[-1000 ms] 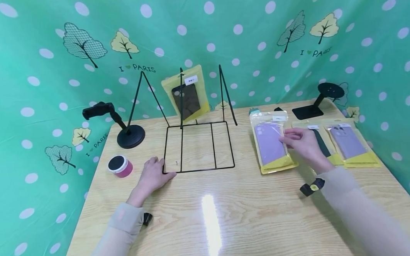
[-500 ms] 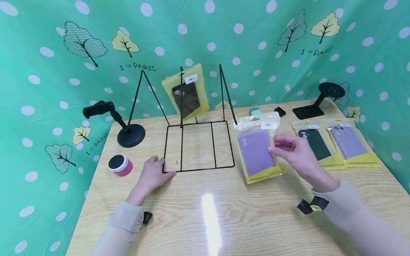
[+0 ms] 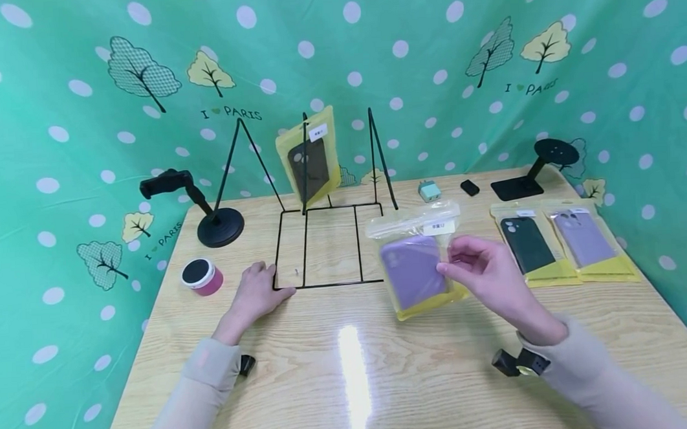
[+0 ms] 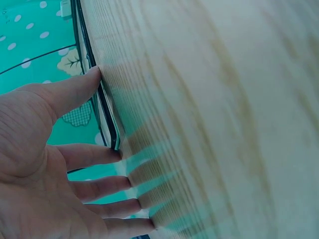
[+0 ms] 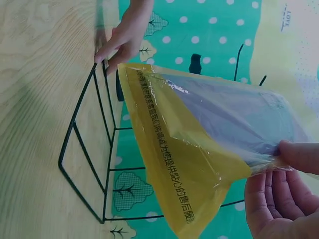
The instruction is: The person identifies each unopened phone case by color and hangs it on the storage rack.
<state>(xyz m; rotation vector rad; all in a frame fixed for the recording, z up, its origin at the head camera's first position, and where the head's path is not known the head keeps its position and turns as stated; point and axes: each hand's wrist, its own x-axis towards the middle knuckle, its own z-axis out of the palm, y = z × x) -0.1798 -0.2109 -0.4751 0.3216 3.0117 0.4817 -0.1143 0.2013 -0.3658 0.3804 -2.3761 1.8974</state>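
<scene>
In the head view, my right hand (image 3: 489, 275) pinches the right edge of a clear and yellow zip bag with a purple phone case (image 3: 413, 272) inside. The bag is in the air, tilted, over the front right corner of a black wire display rack (image 3: 333, 284). My left hand (image 3: 257, 295) rests at the rack's front left corner. Seen from the left wrist, its thumb touches the wire and its fingers (image 4: 107, 184) are spread against the tabletop. A bagged black phone case (image 3: 320, 167) hangs at the rack's middle prong.
On the right lie a bagged dark green case (image 3: 528, 243) and another bagged purple case (image 3: 584, 237). Behind are a charger plug (image 3: 429, 190), a small black object (image 3: 470, 188) and a black stand (image 3: 517, 189). A phone holder (image 3: 220, 229) and pink jar (image 3: 207, 283) stand left.
My right hand has carried the bagged purple phone case leftward and nearer, tilting its top back. The hanging bag has turned slightly. My left hand has stayed at the rack's corner.
</scene>
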